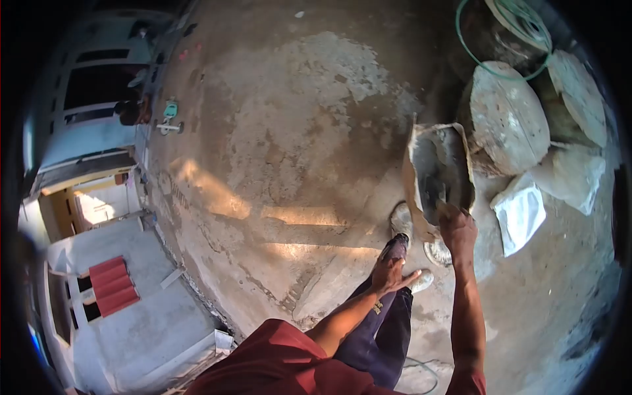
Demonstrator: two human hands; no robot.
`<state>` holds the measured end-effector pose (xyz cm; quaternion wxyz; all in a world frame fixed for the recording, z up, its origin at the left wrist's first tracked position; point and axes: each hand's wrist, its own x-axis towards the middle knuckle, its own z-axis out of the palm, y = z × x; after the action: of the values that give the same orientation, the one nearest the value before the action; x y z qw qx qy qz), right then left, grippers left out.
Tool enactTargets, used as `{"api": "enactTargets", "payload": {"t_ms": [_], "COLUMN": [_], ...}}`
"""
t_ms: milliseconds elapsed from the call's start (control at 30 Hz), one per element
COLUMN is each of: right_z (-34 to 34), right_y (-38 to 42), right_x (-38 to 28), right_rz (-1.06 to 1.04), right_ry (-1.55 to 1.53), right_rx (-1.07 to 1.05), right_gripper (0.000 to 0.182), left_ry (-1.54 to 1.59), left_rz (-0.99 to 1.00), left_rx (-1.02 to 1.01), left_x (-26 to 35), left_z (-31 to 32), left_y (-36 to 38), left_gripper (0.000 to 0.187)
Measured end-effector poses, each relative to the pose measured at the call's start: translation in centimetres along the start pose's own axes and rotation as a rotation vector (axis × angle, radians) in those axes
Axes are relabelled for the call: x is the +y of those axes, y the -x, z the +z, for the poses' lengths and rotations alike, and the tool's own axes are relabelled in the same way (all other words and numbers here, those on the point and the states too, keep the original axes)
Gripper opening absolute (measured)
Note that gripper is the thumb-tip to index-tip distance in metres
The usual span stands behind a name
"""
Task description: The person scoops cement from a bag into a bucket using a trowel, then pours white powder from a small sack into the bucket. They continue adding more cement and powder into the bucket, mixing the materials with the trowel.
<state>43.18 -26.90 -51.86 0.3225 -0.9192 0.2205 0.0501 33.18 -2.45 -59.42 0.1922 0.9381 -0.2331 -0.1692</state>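
An open, battered trough-like container (409, 178) with pale, ragged walls stands in front of my feet, with grey wet-looking material (431, 164) inside. My right hand (458, 227) is closed at its near end, over the rim. A small light piece shows just beyond the fingers, but what they grip is mostly hidden. My left hand (392, 276) rests by my knee on the dark trousers (375, 332), thumb and fingers apart, holding nothing. Pale-stained shoes (400, 220) show beside the container.
Large pale round-topped containers (510, 118) stand at the right, with a green hose (459, 33) looped above. A white bag (520, 214) lies below them. Far left are a small turquoise-and-white wheeled toy (170, 115), a person (131, 112) and a red corrugated sheet (114, 286).
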Motion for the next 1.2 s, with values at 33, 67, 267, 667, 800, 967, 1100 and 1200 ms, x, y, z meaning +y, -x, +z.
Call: {"api": "enactTargets", "payload": {"t_ms": [33,67,267,667,800,967,1100,1200], "right_z": [-1.2,-0.5,-1.6,20.0,22.3,17.6,17.9,20.2], "right_y": [0.9,1.7,7.6,12.3,9.3,10.1,11.9,13.0], "right_x": [-0.7,-0.1,2.6,33.4,33.7,27.8,20.7,18.9], "right_rz": [0.028,0.077,0.262,0.855,0.853,0.775,0.703,0.818], "right_ry": [-0.019,0.010,-0.236,-0.327,-0.138,-0.498,-0.499,-0.415], "right_rx": [0.022,0.057,0.304,0.384,0.338,0.172,-0.059,0.032], "right_gripper": [0.022,0.024,0.020,0.038,0.040,0.024,0.037,0.031], "left_ry": [0.068,-0.126,0.014,-0.108,-0.129,-0.129,-0.092,-0.080], "left_rz": [-0.062,0.164,-0.173,0.124,0.196,0.155,0.191,0.211], "left_rx": [-0.104,0.100,-0.399,-0.636,-0.643,-0.658,-0.635,-0.632], "left_x": [0.2,-2.3,-0.6,0.8,-0.8,0.3,2.2,2.5], "left_z": [0.3,4.5,0.6,-1.6,-1.6,-2.0,-2.0,-2.4], "left_y": [-0.2,1.8,-0.2,1.8,1.5,-1.3,-3.7,-4.8], "left_gripper": [0.067,0.067,0.076,0.064,0.065,0.065,0.065,0.067]}}
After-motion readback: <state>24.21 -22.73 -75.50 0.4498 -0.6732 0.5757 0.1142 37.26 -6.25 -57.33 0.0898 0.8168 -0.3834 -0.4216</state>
